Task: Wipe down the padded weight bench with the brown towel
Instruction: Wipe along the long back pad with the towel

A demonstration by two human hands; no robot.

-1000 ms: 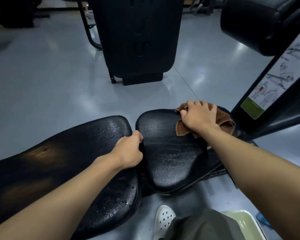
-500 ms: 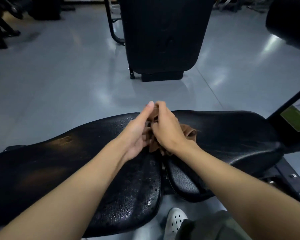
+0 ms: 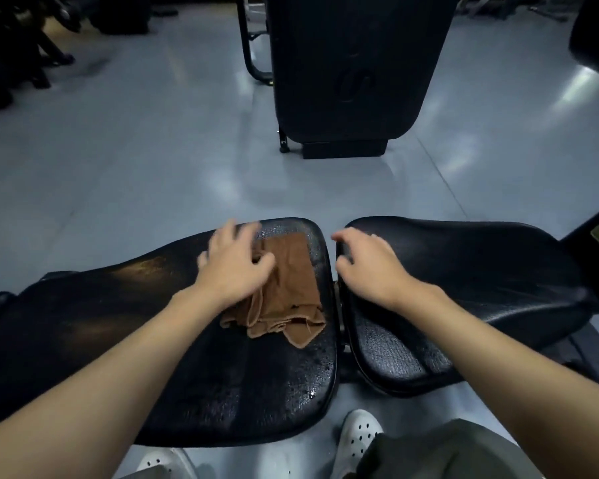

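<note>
At the long pad of the weight bench, my left hand lies fingers spread over the left edge of the brown towel, pressing rather than clutching it, though motion blur keeps me from saying how firmly; the towel sits half-unfolded on the pad's right end, droplets glinting on the vinyl below it toward me; across the gap, my right hand rests loosely curled and empty on the near edge of the seat pad. To do this stroke well, I judge I should flatten my palm on the cloth, keep it spread so more fabric meets the wet patch, and draw it in overlapping passes toward the droplets, bracing with my right hand.
</note>
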